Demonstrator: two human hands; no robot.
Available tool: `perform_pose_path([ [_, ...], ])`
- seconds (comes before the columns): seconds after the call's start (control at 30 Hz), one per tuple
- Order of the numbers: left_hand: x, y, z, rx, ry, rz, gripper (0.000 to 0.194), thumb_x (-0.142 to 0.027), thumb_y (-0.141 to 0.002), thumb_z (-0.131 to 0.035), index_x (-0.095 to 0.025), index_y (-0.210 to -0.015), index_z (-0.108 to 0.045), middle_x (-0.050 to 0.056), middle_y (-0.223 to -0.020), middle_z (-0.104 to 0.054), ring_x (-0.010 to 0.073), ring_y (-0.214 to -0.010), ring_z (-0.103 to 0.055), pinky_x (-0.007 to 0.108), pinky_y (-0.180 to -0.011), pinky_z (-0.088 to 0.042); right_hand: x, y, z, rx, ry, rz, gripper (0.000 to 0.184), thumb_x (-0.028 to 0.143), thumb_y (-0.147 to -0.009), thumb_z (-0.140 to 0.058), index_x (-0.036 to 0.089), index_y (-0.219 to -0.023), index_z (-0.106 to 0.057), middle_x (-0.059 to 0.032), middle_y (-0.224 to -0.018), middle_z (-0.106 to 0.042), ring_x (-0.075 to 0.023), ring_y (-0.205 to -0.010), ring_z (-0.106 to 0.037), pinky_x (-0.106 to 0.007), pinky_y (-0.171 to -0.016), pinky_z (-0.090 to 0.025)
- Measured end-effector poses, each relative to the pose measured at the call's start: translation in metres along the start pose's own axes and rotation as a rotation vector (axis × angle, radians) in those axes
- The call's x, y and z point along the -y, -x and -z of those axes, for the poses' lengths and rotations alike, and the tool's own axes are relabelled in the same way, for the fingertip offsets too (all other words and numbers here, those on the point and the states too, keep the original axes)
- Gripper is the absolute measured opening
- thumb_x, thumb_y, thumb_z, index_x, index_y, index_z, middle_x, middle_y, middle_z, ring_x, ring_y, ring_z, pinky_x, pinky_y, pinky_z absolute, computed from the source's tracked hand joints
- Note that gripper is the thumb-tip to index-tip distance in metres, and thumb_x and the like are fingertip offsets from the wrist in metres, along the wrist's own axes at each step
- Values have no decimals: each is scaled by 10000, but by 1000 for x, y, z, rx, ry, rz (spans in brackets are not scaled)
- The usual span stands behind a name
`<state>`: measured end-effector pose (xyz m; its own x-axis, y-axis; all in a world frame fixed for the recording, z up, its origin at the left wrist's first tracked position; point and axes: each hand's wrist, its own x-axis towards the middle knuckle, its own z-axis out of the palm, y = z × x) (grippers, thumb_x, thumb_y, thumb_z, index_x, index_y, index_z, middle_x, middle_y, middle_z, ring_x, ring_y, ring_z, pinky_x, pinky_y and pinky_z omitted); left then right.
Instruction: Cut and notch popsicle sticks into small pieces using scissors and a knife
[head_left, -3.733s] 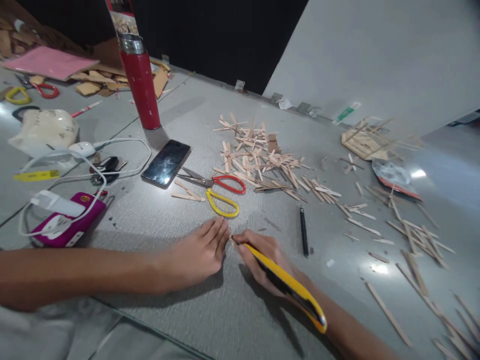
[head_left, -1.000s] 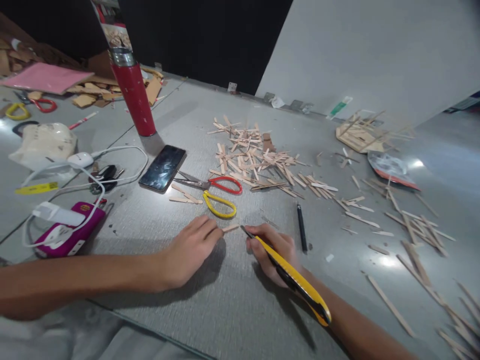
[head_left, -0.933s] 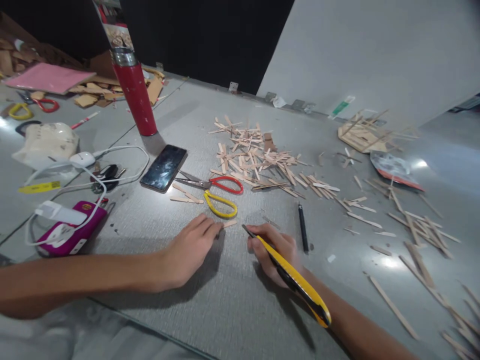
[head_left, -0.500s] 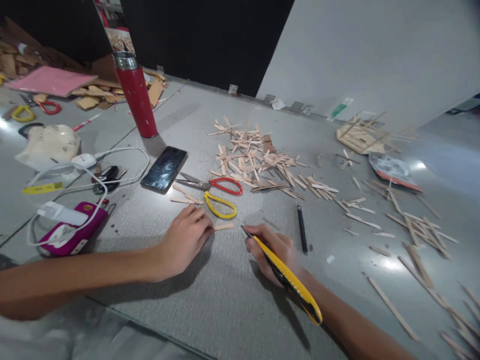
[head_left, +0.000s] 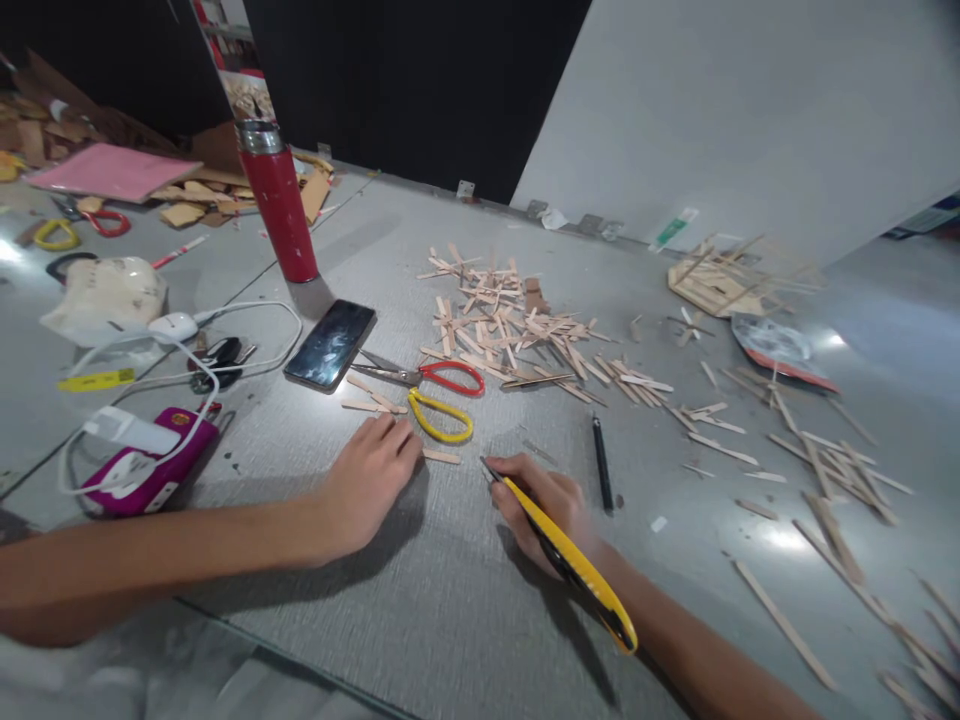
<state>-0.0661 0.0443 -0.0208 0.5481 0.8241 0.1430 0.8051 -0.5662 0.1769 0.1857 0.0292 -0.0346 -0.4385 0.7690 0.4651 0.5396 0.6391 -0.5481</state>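
Note:
My left hand (head_left: 371,480) is closed low over the table, its fingers curled on a short popsicle stick (head_left: 441,456) whose free end points right. My right hand (head_left: 540,505) grips a yellow and black utility knife (head_left: 574,560), the blade tip aimed up and left, apart from the stick. Just beyond my left fingers lie scissors (head_left: 420,385) with one red and one yellow handle. A few cut stick pieces (head_left: 371,400) rest beside their blades. To the right of my right hand is a black pen (head_left: 602,465).
A heap of wooden sticks (head_left: 510,320) spreads across the middle, with more scattered on the right. A phone (head_left: 330,345), a red bottle (head_left: 277,205), and a purple power bank (head_left: 154,460) with white cables stand left. A stick-built frame (head_left: 720,285) sits at the back right.
Earlier the blade was against the stick at my left fingertips. My left hand has since drawn back left with the stick, turning it, and the knife now sits apart from it.

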Motion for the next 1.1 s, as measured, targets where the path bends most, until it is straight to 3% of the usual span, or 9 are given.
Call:
perform_pose_path([
  [0.07, -1, -1, 5, -46, 124, 37, 203, -35, -953, -455, -127, -941, -635, 138, -995, -674, 292, -966, -603, 435, -877, -506, 0, 0, 0, 0, 2, 4, 116, 172, -989, -510, 194, -1071, -589, 84, -548, -534, -100, -382, -498, -211, -427, -390],
  [0.13, -2, -3, 14, -96, 404, 126, 210, -111, -1019, -406, -154, -924, -589, 75, -869, -659, 219, -806, -609, 349, -763, -499, 0, 0, 0, -2, 2, 8, 120, 178, -995, -503, 197, -1074, -591, 80, -552, -545, -103, -388, -511, -213, -432, -396],
  [0.23, -7, -5, 32, -15, 857, 186, 247, -254, -1056, -417, -191, -844, -527, -40, -657, -557, 126, -580, -508, 247, -601, -412, 0, 1, 1, -3, 4, -2, 129, 193, -1003, -494, 201, -1088, -591, 77, -551, -561, -109, -393, -521, -218, -447, -419],
  [0.37, -16, -1, 50, 21, 1079, 185, 260, -308, -1035, -442, -179, -841, -556, -53, -641, -512, 102, -569, -440, 212, -540, -344, 1, -1, 2, 31, 21, -30, 106, 202, -999, -491, 211, -1041, -588, 59, -579, -620, -116, -414, -566, -219, -459, -444],
  [0.5, -19, 2, 56, 51, 1109, 169, 252, -309, -1016, -461, -168, -849, -584, -54, -632, -511, 95, -562, -431, 201, -533, -333, 2, -1, 2, 25, 31, -24, 143, 199, -1001, -475, 196, -1097, -582, 50, -596, -636, -124, -431, -600, -220, -467, -459],
  [0.73, -17, -1, 56, 76, 1051, 195, 294, -351, -1014, -468, -157, -860, -626, -38, -627, -543, 100, -549, -462, 203, -521, -335, 0, 1, 2, 11, 35, -20, 157, 201, -1012, -493, 203, -1139, -584, 61, -573, -605, -116, -384, -541, -224, -421, -436],
  [0.9, -14, -2, 52, 58, 1004, 173, 329, -352, -1014, -441, -160, -809, -613, -40, -618, -527, 100, -547, -447, 211, -549, -344, 1, -2, 4, 9, 42, 35, 181, 204, -1027, -460, 206, -1052, -639, -18, -677, -719, -139, -456, -638, -242, -459, -483],
  [1.1, -10, -4, 43, 63, 963, 168, 353, -352, -1025, -433, -172, -757, -576, -48, -613, -504, 99, -551, -439, 217, -572, -342, 1, -2, 4, -3, 59, 10, 175, 194, -1008, -495, 197, -1059, -662, -2, -673, -719, -119, -429, -609, -225, -462, -488],
])
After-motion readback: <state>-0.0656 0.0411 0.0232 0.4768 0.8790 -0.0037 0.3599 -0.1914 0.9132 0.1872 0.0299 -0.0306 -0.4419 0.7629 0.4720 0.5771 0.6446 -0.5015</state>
